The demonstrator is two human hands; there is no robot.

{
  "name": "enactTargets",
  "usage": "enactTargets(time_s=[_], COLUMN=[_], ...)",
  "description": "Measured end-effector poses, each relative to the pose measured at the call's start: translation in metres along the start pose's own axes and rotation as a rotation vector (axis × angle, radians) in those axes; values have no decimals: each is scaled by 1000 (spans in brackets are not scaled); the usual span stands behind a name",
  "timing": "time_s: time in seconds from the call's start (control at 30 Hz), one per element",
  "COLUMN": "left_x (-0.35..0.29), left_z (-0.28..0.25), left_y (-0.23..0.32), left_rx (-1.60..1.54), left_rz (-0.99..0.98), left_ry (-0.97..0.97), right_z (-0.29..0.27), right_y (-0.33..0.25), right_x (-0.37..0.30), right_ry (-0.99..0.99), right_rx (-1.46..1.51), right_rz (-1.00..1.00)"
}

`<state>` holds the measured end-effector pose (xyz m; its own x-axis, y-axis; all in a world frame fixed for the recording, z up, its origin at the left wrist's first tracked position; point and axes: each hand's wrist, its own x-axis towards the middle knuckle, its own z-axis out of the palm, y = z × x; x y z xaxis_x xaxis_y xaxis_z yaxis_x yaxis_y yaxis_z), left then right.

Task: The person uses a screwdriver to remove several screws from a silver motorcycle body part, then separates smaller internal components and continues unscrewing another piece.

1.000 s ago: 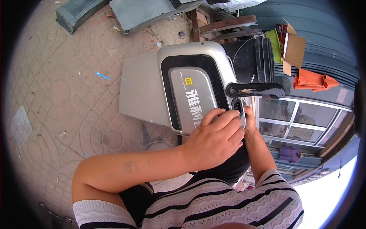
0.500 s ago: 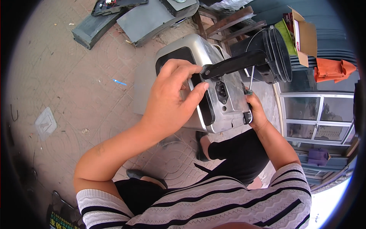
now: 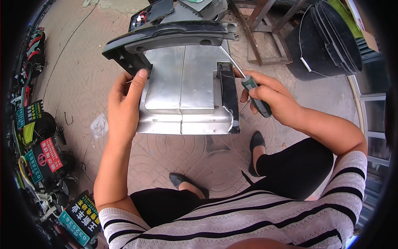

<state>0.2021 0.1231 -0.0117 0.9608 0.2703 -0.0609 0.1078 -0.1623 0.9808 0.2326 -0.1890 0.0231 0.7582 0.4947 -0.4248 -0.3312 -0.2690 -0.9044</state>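
A silver metal case (image 3: 170, 89) is in front of me, its seamed face turned up. A long black handle (image 3: 166, 37) spans its far side; the left end meets the case, while the right end stands clear of it. A black end piece (image 3: 229, 97) runs along the case's right edge. My left hand (image 3: 129, 97) grips the left side, thumb up near the handle's base. My right hand (image 3: 271, 93) is closed around a screwdriver (image 3: 257, 97) with a green and black grip. Its metal shaft points up and left past the black end piece, tip near the handle's free end.
To the right stand a black bucket (image 3: 319, 45) and a wooden stool frame (image 3: 263, 39). Opened dark housings (image 3: 155, 14) with wires lie beyond the case. Parked scooters (image 3: 43, 137) line the left side. A clear plastic piece (image 3: 99, 126) lies on the paving.
The case has turned, from its socket end showing to its seamed face showing. My left hand has left the handle's joint for the case's left side. The screwdriver now shows fully in my right hand.
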Motion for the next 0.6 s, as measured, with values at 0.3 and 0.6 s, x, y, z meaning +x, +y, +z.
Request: enactTargets(time_s=[0.3, 0.6], left_x=[15, 3], left_z=[-49, -22], left_y=[-22, -15], left_rx=[144, 252], left_rz=[-47, 25], left_ry=[159, 223], right_z=[1, -70], right_y=[17, 2], right_x=[25, 1], right_ry=[-82, 135], right_rx=[-163, -543], right_rz=[-273, -358])
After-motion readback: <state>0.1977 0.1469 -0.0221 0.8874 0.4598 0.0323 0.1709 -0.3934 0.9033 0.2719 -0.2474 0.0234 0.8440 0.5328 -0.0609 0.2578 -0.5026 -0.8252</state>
